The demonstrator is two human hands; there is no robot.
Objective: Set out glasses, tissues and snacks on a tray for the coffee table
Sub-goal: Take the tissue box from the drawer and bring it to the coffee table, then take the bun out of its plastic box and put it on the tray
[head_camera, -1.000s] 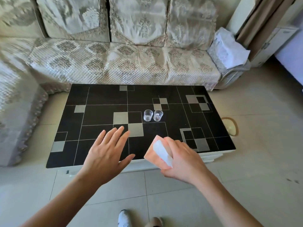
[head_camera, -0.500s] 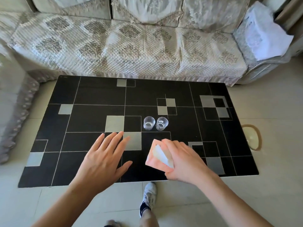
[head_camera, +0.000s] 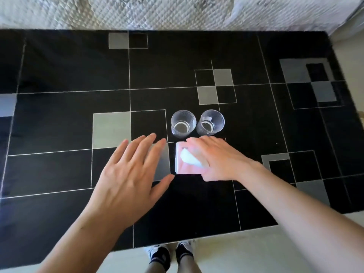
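Two clear glasses stand side by side in the middle of the black coffee table (head_camera: 59, 119), the left glass (head_camera: 183, 123) touching or nearly touching the right glass (head_camera: 210, 122). Just in front of them lies a pink tissue pack (head_camera: 186, 161) with a white tissue poking out of its top. My right hand (head_camera: 217, 157) rests over the pack's right side, fingers gripping it against the tabletop. To the left of the pack my left hand (head_camera: 134, 172) hovers open, fingers spread, holding nothing. No tray or snacks are in view.
A quilted beige sofa (head_camera: 157, 12) runs along the table's far edge. The pale tiled floor (head_camera: 256, 253) shows at the near edge, with my feet in dark socks and sandals (head_camera: 169, 255) close to the table.
I have stepped up to the table and leaned over it. My right hand has carried the tissue pack forward and down onto the tabletop in front of the glasses. The left hand came along, still open.
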